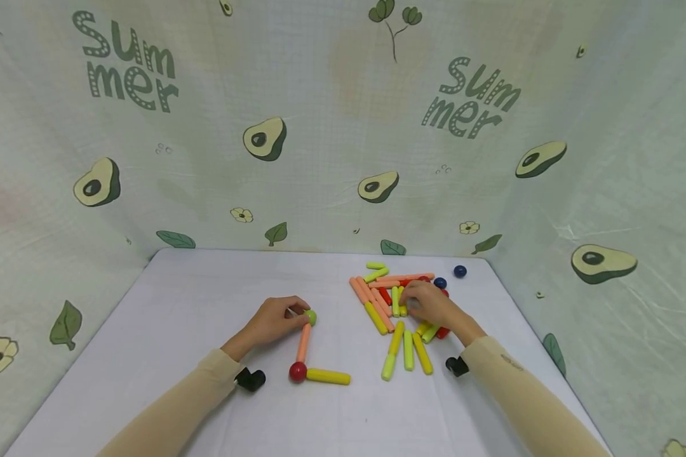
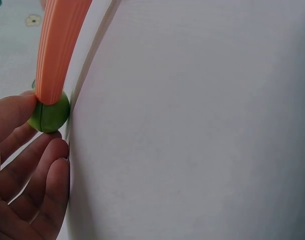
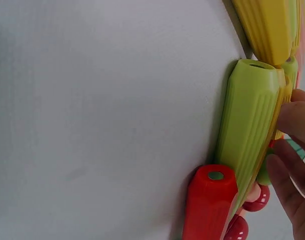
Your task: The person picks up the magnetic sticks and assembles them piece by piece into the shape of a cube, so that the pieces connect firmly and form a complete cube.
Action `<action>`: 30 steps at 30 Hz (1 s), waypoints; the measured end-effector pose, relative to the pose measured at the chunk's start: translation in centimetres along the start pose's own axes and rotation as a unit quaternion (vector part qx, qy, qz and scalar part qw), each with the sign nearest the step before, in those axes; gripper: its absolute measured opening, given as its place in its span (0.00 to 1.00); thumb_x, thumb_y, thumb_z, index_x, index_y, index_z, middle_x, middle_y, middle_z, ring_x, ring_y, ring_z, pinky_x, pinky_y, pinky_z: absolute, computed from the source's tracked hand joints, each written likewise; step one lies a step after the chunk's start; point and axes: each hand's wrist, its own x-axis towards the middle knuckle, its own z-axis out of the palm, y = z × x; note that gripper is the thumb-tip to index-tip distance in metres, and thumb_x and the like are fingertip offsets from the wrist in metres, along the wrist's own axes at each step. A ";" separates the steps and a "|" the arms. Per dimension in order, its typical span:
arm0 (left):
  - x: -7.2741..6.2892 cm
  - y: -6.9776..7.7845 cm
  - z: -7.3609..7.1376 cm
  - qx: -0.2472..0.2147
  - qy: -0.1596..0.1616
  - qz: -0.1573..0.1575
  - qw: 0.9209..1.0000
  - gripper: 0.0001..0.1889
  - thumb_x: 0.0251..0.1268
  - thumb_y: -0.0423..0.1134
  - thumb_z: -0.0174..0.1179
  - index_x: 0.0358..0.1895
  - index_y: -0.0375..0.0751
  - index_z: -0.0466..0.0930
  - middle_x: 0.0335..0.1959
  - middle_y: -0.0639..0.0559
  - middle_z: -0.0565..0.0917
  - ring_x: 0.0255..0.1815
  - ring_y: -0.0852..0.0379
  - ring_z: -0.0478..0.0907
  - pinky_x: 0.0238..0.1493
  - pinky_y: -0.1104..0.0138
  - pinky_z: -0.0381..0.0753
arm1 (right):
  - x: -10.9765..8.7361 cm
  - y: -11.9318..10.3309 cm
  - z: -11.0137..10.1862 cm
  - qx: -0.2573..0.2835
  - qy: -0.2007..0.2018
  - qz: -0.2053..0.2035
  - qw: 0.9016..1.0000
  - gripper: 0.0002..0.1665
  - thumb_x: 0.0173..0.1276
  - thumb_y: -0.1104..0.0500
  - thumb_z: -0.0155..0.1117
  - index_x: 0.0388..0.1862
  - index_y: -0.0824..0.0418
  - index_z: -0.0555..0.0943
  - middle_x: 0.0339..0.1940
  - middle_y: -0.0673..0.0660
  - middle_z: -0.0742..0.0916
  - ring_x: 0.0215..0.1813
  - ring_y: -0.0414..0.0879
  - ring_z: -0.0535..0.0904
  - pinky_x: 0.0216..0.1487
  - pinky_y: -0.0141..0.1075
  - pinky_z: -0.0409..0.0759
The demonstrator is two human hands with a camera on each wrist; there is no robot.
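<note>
My left hand (image 1: 277,319) pinches a green ball (image 2: 51,116) between thumb and fingers. An orange ridged stick (image 2: 62,47) joins that ball at one end and a red ball (image 1: 298,372) at the other. From the red ball, a yellow stick (image 1: 328,377) runs out to the right along the table. My right hand (image 1: 429,303) is in the loose pile, its fingertips pinching a short yellow stick (image 1: 403,310) beside a lime stick (image 1: 396,301). In the right wrist view, nearer sticks partly hide these fingertips.
Orange sticks (image 1: 360,290) and a yellow stick (image 1: 375,317) lie left of my right hand. Several yellow and lime sticks (image 1: 408,350) lie in front of it. Dark blue balls (image 1: 460,271) sit at the back right. A patterned cloth (image 1: 320,82) stands behind the white table (image 1: 217,279).
</note>
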 end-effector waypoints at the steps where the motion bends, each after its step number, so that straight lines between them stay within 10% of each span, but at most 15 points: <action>1: 0.0 0.0 0.0 0.000 0.000 -0.001 1.000 0.11 0.72 0.47 0.71 0.53 0.54 0.88 0.44 0.60 0.90 0.39 0.62 0.80 0.44 0.65 0.81 | 0.0 0.0 0.0 -0.003 0.000 -0.002 1.000 0.12 0.68 0.69 0.76 0.46 0.55 0.90 0.52 0.54 0.87 0.55 0.52 0.80 0.65 0.51 0.82; 30: 0.0 0.3 0.1 -0.002 0.001 0.002 1.000 0.10 0.72 0.46 0.71 0.52 0.53 0.89 0.44 0.60 0.89 0.39 0.62 0.80 0.46 0.63 0.82 | -0.4 -0.2 0.0 -0.052 -0.029 -0.040 0.997 0.12 0.65 0.62 0.81 0.46 0.51 0.91 0.49 0.50 0.87 0.54 0.48 0.78 0.64 0.49 0.82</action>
